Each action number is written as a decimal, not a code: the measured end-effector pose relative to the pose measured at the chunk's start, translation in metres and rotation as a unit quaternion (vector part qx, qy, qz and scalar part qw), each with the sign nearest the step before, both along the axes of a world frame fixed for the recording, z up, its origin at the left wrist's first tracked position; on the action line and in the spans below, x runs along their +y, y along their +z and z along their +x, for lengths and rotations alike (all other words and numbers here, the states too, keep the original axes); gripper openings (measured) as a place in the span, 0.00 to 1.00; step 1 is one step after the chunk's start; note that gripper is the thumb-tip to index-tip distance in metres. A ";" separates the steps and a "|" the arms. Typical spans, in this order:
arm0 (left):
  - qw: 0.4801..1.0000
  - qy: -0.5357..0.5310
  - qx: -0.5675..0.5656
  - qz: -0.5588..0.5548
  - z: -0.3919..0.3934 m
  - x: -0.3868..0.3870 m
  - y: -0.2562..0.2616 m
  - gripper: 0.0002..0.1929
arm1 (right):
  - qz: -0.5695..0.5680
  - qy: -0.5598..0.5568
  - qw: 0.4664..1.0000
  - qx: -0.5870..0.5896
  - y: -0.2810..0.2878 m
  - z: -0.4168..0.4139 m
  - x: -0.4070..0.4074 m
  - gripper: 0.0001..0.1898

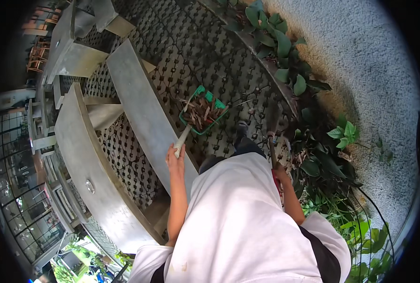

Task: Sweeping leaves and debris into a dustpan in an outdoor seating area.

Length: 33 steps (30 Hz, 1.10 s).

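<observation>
My left hand [176, 157] grips the pale handle [184, 138] of a green plastic dustpan [217, 103]. Dry brown leaves and bark pieces [202, 110] are heaped in the pan, which is on or just above the paving. On the other side of my body, my right hand [281, 175] is closed around the stick [273, 152] of a long-handled tool. Something red [276, 180] shows at that hand. The tool's dark head, beyond the binding on the stick, blends into the shadow, so its kind is unclear.
Close on the left run a concrete bench [142, 95] and a curved concrete table [86, 148]. Perforated paving blocks [181, 46] cover the ground. A curb [266, 67], leafy plants [282, 44] and a rough pale wall [358, 53] border the right. Dark cables [376, 208] hang lower right.
</observation>
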<state>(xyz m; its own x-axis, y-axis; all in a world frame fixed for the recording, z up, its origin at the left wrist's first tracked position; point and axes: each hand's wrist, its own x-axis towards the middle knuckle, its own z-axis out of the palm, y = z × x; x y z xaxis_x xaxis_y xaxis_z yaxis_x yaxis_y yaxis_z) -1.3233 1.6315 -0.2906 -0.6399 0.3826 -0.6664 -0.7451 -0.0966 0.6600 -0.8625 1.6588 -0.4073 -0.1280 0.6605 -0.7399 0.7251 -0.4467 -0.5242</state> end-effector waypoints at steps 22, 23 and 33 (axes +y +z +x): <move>0.950 -0.284 0.057 -0.116 -0.265 0.259 -0.058 0.21 | -0.140 -0.198 0.970 -0.029 0.039 -0.218 0.111 0.18; 0.941 -0.303 0.064 -0.135 -0.267 0.272 -0.058 0.21 | -0.121 -0.171 0.976 -0.064 0.027 -0.224 0.112 0.17; 0.914 -0.351 0.043 -0.199 -0.331 0.319 -0.144 0.17 | -0.124 -0.109 0.983 0.086 0.081 -0.389 0.160 0.27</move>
